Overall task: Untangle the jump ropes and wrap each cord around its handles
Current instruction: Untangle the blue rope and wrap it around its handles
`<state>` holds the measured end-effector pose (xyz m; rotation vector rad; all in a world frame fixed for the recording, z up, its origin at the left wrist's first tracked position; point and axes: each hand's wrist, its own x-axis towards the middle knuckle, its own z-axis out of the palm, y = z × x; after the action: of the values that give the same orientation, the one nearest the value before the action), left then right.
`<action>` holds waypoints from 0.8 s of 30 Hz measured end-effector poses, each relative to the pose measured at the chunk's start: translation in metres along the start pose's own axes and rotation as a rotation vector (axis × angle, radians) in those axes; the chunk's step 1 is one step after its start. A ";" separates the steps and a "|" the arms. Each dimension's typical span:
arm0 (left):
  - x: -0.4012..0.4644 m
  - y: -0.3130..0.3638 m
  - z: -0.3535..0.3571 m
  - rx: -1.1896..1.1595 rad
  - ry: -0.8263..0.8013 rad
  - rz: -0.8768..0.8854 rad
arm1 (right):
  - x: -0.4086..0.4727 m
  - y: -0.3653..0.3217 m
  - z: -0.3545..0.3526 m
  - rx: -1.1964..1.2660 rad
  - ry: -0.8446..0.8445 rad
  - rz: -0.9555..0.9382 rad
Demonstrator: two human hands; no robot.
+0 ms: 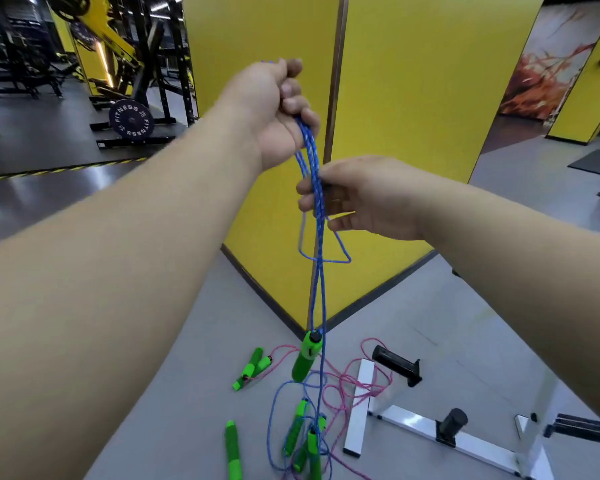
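My left hand is raised high and closed around several strands of a blue jump rope cord. Lower down, my right hand pinches the same blue strands between thumb and fingers; a small loop sags below it. One green handle dangles from the cord above the floor. On the floor lie more green handles tangled with a pink cord and further blue cord.
A yellow partition corner stands right behind the rope. A white metal frame with black grips lies on the grey floor at right. Weight racks and a plate stand far left.
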<state>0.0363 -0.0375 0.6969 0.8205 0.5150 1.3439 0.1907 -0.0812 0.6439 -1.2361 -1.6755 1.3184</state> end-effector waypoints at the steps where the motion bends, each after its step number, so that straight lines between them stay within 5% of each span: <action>1: 0.002 0.003 0.000 -0.008 0.013 0.008 | -0.001 0.001 0.000 -0.021 0.020 -0.023; 5: -0.002 -0.001 -0.007 0.073 0.034 0.004 | 0.001 -0.008 -0.002 0.060 0.162 -0.167; 13: -0.048 -0.091 -0.054 0.770 -0.234 -0.239 | 0.011 -0.027 -0.016 0.235 0.267 -0.324; 19: -0.044 -0.089 -0.060 1.144 -0.063 -0.139 | 0.022 -0.014 -0.026 0.162 0.478 -0.213; 22: -0.038 -0.075 -0.053 1.094 0.059 -0.078 | 0.024 0.002 -0.027 0.123 0.490 -0.086; 24: -0.034 -0.067 -0.044 0.775 0.120 -0.149 | 0.024 0.016 -0.023 0.137 0.428 -0.008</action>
<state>0.0406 -0.0624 0.6138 1.2970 1.2076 1.0494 0.2083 -0.0504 0.6334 -1.3172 -1.2665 1.0518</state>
